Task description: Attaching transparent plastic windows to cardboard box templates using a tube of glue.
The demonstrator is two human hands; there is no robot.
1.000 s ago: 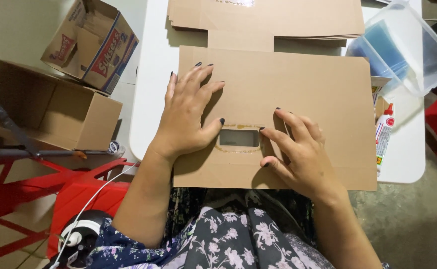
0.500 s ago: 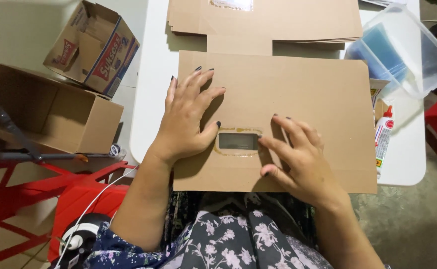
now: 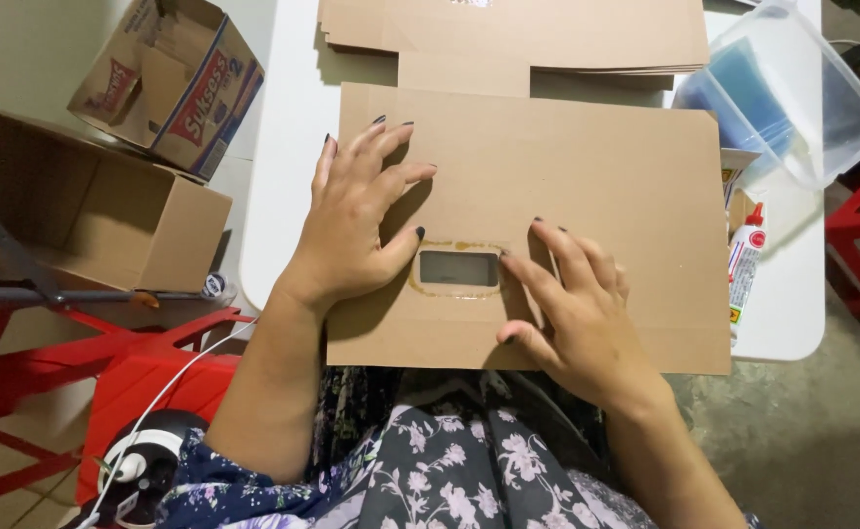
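A flat brown cardboard sheet (image 3: 596, 186) lies on the white table (image 3: 288, 167) in front of me. It has a small rectangular window (image 3: 459, 267) near its front edge, ringed with a shiny glue line. My left hand (image 3: 356, 225) lies flat on the sheet, fingers spread, its thumb touching the window's left end. My right hand (image 3: 572, 304) presses on the sheet with fingertips at the window's right end. Neither hand grips anything.
A stack of more flat cardboard sheets (image 3: 518, 34) lies behind. A clear plastic tub (image 3: 792, 93) stands at the right, a glue bottle (image 3: 746, 260) beside the sheet. Two open cardboard boxes (image 3: 87, 206) (image 3: 170, 78) and red stools (image 3: 146, 382) stand on the left.
My right hand has slid slightly left, its fingertips now at the window's right end. The left hand stays flat in place.
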